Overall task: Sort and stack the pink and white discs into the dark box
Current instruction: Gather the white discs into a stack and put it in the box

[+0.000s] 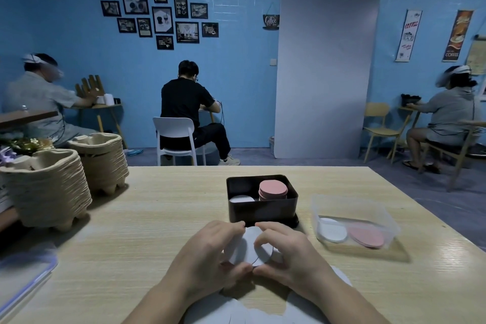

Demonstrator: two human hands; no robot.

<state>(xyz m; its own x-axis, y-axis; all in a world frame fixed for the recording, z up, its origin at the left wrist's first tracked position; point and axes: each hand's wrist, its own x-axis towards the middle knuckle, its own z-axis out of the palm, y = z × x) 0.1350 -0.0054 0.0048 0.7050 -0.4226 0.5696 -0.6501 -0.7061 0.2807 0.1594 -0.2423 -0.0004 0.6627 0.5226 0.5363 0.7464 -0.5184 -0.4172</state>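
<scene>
White discs (215,315) lie loose at the near edge of the table (157,218), overlapping one another and partly hidden under both forearms. Just beyond them, the action: a small bundle (249,242) of white discs is caught between the two hands. The left hand (210,250) curls round its left side, and the right hand (286,252) curls round its right side. Thumbs meet at the near rim, fingertips nearly meet at the far rim, so both hands are clasping that bundle. I cannot tell whether it rests on the table or sits just above it.

Straight ahead, right behind the fingertips, stands the dark box (263,209), open on top. Inside on the right is a pink stack (272,188), rising close to the rim. On the left is a white stack (241,199), sitting lower.

Over to the right, apart from the box, there's a clear tub (384,218). It holds a white pile (332,230) on its left and a pink pile (365,238) on its right, the two just touching.

Swing left: a folder (23,276) lies at the near corner, and further back are two tall stacks of pulp trays (47,192) side by side.

Beyond the table, a person in black sits on a white chair (175,137), back to us. A grey board (326,66) leans on the blue wall, and there are framed pictures (161,20) up to its left. Two more people sit at small tables on either side.
</scene>
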